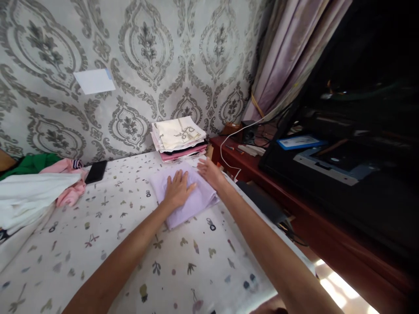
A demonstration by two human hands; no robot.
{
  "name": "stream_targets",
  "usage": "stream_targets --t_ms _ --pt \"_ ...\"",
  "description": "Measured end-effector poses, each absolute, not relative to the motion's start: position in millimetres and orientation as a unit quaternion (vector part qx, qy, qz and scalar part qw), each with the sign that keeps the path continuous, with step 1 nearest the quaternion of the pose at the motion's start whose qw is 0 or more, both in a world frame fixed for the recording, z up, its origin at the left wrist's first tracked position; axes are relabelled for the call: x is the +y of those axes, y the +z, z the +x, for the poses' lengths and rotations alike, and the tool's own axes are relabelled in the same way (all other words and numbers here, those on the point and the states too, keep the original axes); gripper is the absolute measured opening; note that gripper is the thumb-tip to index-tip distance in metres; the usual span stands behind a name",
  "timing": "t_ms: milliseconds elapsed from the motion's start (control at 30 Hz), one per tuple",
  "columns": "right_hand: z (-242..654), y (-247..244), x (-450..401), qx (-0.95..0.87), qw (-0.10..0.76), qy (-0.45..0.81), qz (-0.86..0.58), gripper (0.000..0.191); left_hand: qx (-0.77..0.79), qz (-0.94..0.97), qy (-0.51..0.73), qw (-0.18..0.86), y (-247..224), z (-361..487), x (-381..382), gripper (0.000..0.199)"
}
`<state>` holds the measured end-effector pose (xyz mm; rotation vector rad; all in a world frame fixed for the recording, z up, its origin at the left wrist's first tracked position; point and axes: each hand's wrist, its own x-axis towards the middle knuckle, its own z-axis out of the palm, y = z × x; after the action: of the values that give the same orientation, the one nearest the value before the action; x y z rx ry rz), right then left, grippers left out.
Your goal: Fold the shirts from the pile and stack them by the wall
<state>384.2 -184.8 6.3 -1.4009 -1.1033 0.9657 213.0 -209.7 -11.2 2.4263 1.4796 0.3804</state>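
Note:
A folded lilac cloth [188,211] lies on the bed sheet [124,244], which has small printed figures. My left hand [177,188] rests flat on the middle of the cloth with its fingers spread. At the cloth's right edge is my right hand [211,173], its fingers stretched out and nothing gripped in them. Just behind the cloth stands a stack of folded clothes [179,136], with a cream printed piece on top and pink and black layers below.
At the left lie a white garment [29,196], pink and green clothes, and a black phone [96,172]. To the right, a dark red cabinet [327,226] carries a large black screen, a speaker and cables. A patterned wall [147,100] stands behind.

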Motion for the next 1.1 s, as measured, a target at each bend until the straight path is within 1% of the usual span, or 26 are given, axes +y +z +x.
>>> stream_targets --t_ms 67,100,133,200,300,367,433,500,600,667,733,767,833,900,967,1000,1067,1100 --pt "387.8 12.7 -188.1 -0.509 0.535 0.363 -0.568 0.039 0.505 0.84 0.129 0.151 -9.0 208.6 -209.8 0.068" --pt "385.7 13.3 -190.5 -0.553 0.523 0.336 -0.555 0.039 0.502 0.841 0.131 0.151 -7.7 205.0 -210.0 0.068" --pt "380.5 11.7 -193.1 -0.603 0.494 0.311 -0.543 0.039 0.5 0.843 0.132 0.146 -6.7 200.4 -210.0 0.066" --pt "363.8 2.8 -198.8 -0.683 0.405 0.27 -0.545 0.041 0.499 0.849 0.126 0.123 -6.7 188.0 -208.5 0.065" --pt "338.5 -16.4 -206.2 -0.712 0.282 0.231 -0.6 0.049 0.514 0.845 0.091 0.114 -13.3 163.7 -198.7 0.065" --pt "331.0 -25.3 -208.9 -0.721 0.235 0.214 -0.616 0.053 0.543 0.822 0.09 0.147 -19.6 146.6 -185.8 0.064" --pt "331.1 -28.5 -209.3 -0.732 0.21 0.205 -0.615 0.056 0.576 0.781 0.133 0.202 -23.7 132.2 -170.0 0.061" --pt "334.4 -27.0 -207.6 -0.736 0.195 0.202 -0.616 0.056 0.596 0.742 0.185 0.246 -24.2 122.7 -155.7 0.055" --pt "338.9 -21.2 -201.5 -0.726 0.184 0.213 -0.628 0.051 0.611 0.701 0.249 0.271 -20.4 117.6 -147.3 0.051" --pt "341.2 -16.7 -194.8 -0.694 0.193 0.224 -0.656 0.048 0.626 0.658 0.305 0.285 -18.6 117.3 -155.0 0.053" --pt "343.5 -12.1 -185.2 -0.657 0.209 0.228 -0.688 0.05 0.641 0.612 0.353 0.3 -19.2 116.9 -173.5 0.051" --pt "344.6 -9.7 -179.3 -0.641 0.215 0.227 -0.701 0.053 0.641 0.581 0.381 0.326 -20.1 116.5 -186.0 0.048" --pt "346.2 -5.1 -165.7 -0.621 0.217 0.231 -0.717 0.059 0.613 0.503 0.448 0.413 -21.4 116.1 -214.3 0.039" --pt "346.5 -1.1 -151.3 -0.598 0.212 0.25 -0.731 0.06 0.557 0.413 0.493 0.526 -19.4 118.4 -241.7 0.03" --pt "346.0 2.4 -139.0 -0.573 0.207 0.277 -0.743 0.059 0.508 0.332 0.483 0.632 -12.9 124.8 -262.7 0.028" --pt "345.7 4.1 -134.6 -0.562 0.208 0.291 -0.746 0.058 0.497 0.307 0.461 0.668 -8.5 129.3 -269.9 0.028" --pt "345.7 8.0 -130.7 -0.544 0.222 0.317 -0.744 0.054 0.475 0.255 0.433 0.723 0.1 138.7 -278.3 0.032" --pt "346.3 10.3 -131.3 -0.536 0.236 0.332 -0.739 0.051 0.471 0.244 0.43 0.731 3.3 142.6 -280.1 0.037"
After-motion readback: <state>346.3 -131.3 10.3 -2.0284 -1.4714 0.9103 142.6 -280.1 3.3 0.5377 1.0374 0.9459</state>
